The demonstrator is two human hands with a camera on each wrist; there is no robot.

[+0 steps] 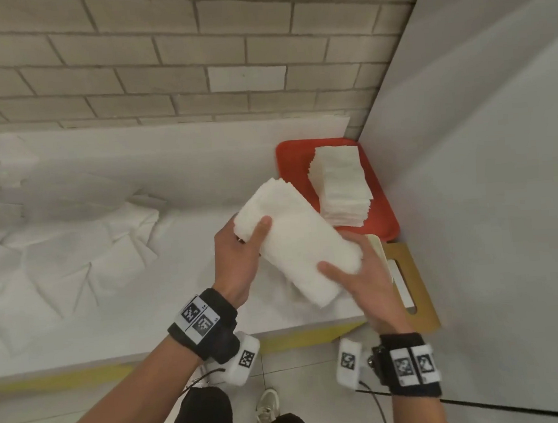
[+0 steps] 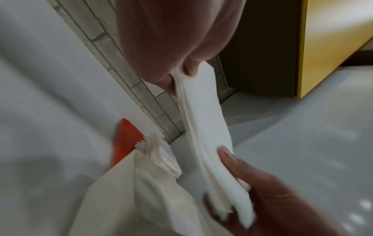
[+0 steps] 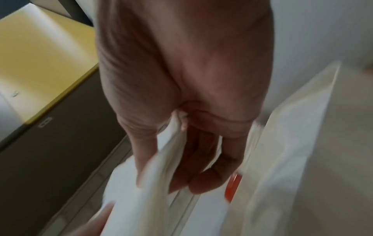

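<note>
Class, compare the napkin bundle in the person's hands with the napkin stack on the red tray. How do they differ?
The napkin bundle is gripped by the left hand and right hand; the napkin stack rests untouched on the red tray. The napkin bundle is slanted and thinner; the napkin stack is taller, its edges ragged. Both are white napkins.

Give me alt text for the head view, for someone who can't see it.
Left hand and right hand grip opposite ends of a bundle of white napkins above a white counter. Beyond it, a napkin stack sits on a red tray.
</note>
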